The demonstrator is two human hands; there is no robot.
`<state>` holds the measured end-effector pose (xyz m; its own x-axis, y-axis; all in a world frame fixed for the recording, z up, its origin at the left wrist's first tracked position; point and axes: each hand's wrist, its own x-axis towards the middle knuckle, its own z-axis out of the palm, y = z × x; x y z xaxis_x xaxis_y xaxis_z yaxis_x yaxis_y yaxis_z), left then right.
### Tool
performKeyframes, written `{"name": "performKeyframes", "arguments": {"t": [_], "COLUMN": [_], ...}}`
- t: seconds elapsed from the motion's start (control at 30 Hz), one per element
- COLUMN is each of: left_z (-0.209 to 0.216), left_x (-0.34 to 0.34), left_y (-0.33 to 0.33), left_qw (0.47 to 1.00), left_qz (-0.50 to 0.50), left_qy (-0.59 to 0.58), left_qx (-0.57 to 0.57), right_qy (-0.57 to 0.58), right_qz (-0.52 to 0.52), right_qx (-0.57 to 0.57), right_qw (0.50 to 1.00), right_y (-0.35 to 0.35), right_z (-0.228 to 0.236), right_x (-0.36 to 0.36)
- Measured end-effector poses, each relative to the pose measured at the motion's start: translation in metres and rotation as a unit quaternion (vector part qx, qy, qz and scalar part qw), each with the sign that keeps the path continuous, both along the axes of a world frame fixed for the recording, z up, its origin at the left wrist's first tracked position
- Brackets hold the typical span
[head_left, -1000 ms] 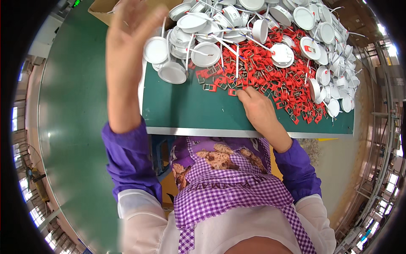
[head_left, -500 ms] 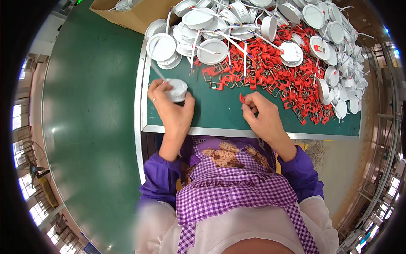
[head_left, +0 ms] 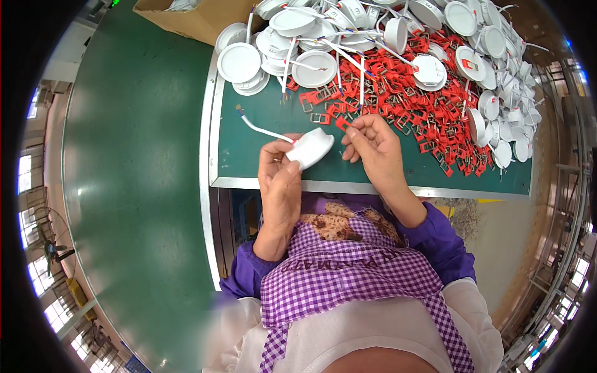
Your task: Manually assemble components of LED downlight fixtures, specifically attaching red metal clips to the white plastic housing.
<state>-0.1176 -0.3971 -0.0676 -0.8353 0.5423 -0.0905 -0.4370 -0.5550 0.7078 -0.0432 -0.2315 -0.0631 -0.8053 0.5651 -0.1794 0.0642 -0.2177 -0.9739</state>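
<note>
My left hand (head_left: 281, 180) is closed on the edge of a round white light fitting (head_left: 311, 149), which is tilted above the near part of the bench. A white cable (head_left: 261, 129) with bare coloured wire ends sticks out from it to the left. Between thumb and fingers, my right hand (head_left: 375, 148) pinches a small red clip (head_left: 342, 124), a short gap to the right of the fitting. Just beyond that hand spreads a heap of red clips with metal springs (head_left: 392, 84).
Many more white round fittings (head_left: 240, 63) with cables are piled at the back and along the right of the green bench (head_left: 239, 149). A cardboard box (head_left: 193, 23) stands at the back left. A metal edge strip (head_left: 239, 183) borders the bench near me.
My left hand has moved right with the white fitting, turning it and bringing it nearer the right hand. My right hand has shifted slightly left and away from me, still holding the red clip.
</note>
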Motion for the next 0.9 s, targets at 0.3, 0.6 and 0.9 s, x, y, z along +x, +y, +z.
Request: {"name": "performKeyframes", "arguments": {"t": [0.3,0.6,0.9], "left_z": [0.003,0.009,0.010], "left_x": [0.021,0.016,0.020], "left_y": [0.025,0.025,0.035], "left_qw": [0.993,0.987,0.950], "left_qz": [-0.038,-0.095,-0.030], "left_qy": [0.004,-0.007,0.171], "left_qx": [-0.114,-0.129,-0.259], "right_qy": [0.091,0.025,0.010], "right_qz": [-0.068,-0.047,0.059], "right_qx": [-0.005,0.425,0.512], "right_qw": [0.994,0.904,0.857], "right_y": [-0.005,0.005,-0.005], "right_z": [-0.006,0.017,0.030], "right_x": [0.009,0.020,0.035]}}
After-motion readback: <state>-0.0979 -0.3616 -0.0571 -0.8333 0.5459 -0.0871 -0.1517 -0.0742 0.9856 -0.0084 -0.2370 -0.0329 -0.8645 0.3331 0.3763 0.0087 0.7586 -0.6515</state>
